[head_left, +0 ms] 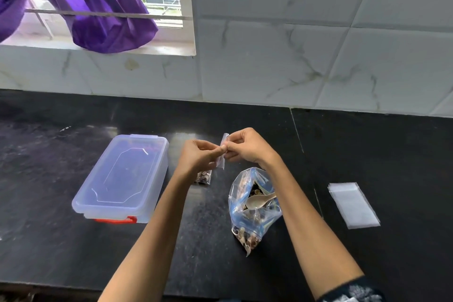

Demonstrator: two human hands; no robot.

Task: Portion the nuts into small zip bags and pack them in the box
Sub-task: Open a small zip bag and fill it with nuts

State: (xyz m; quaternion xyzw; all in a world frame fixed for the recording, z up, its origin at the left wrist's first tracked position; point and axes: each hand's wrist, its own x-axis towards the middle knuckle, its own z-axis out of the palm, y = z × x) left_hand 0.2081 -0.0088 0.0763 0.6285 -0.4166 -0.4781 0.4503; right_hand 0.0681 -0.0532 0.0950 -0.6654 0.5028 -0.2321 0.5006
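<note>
both hands are raised over the black worktop [73, 252], working the top of a small zip bag [221, 154] whose lower end, already filled with nuts [203, 177], hangs down toward the surface. the left hand [199, 155] has its grip pinched on the strip from the left, and the right hand [241, 146] has its grip pinched on it from the right, fingertips nearly touching. this looks like the sealing step. to do it well, the pinch should run along the whole zip strip from one edge to the other, with the bag kept upright so no nuts creep into the seal. the clear lidded box [122, 179] sits just to the left with its lid on, so it will need opening before the portion goes in. the large nut bag [252, 208] stands open near the right forearm with a spoon [259, 200] resting in its mouth; a careless elbow could tip it. a stack of empty zip bags [353, 205] lies well apart to the right.
</note>
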